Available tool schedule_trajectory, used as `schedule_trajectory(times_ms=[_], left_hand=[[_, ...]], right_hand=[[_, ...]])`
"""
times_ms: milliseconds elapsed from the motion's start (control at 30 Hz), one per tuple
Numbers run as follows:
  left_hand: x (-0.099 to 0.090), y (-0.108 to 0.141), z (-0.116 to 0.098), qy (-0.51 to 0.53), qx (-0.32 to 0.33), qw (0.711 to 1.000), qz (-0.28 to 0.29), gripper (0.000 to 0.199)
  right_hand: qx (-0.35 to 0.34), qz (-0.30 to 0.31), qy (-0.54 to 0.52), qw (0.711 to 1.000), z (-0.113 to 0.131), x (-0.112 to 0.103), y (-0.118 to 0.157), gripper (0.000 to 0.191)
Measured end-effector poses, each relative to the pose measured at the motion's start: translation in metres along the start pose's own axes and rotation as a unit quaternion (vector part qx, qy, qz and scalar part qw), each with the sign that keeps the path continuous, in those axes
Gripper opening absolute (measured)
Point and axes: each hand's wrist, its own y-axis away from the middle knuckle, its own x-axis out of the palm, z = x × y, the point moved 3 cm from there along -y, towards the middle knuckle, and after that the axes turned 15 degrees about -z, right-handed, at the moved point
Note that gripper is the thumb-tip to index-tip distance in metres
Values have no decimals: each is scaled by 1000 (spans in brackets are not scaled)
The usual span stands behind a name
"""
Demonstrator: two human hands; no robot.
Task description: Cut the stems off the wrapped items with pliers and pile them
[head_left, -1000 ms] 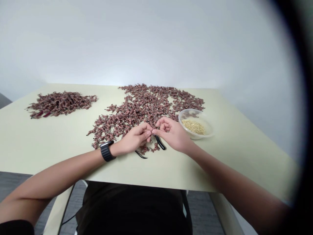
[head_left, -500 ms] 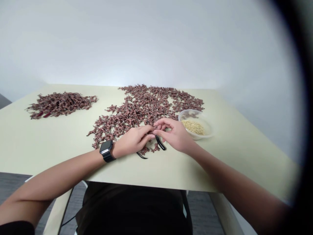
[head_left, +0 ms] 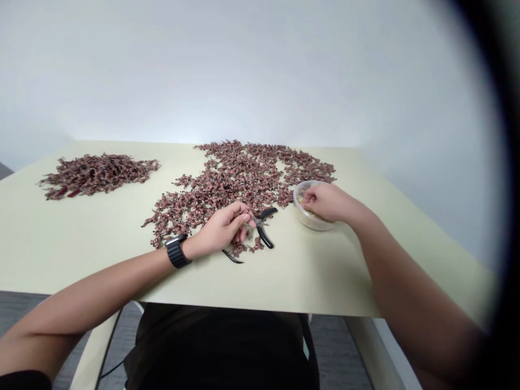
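Note:
My left hand (head_left: 225, 225) is closed in a pinch at the near edge of a spread of small glossy reddish-brown pieces (head_left: 227, 187). What its fingers hold is too small to make out. By its fingertips lie pliers (head_left: 266, 237) with black handles spread apart. Another thin black curved handle or tool (head_left: 233, 258) shows beneath that hand, partly hidden. My right hand (head_left: 325, 201) reaches into a clear round plastic bowl (head_left: 311, 223) of tiny gold-coloured bits. Its fingers are bent together among the bits, and anything between them is hidden.
A denser heap of similar reddish-brown pieces (head_left: 97, 174) lies at the table's left, with two dark red items (head_left: 75, 192) at its front. The pale yellow table (head_left: 195, 287) backs onto a plain wall (head_left: 227, 70). A dark watch (head_left: 176, 252) is on my left wrist.
My right hand has moved away from the left hand, rightward into the bowl. More of the pliers shows now. The left hand stays in nearly the same place, still pinched.

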Motion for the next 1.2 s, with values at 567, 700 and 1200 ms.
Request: schedule_trajectory(times_ms=[567,700,1200], left_hand=[[3,1,-11,65,-49,996,-22,35],[7,3,-13,89,-48,995,-14,35],[20,13,-21,99,-103,989,28,32]], right_hand=[[59,-73,-381,920,44,-23,17,25],[7,-1,-464,886,80,-23,35,32],[-172,-216,-295,915,132,-5,64,8]])
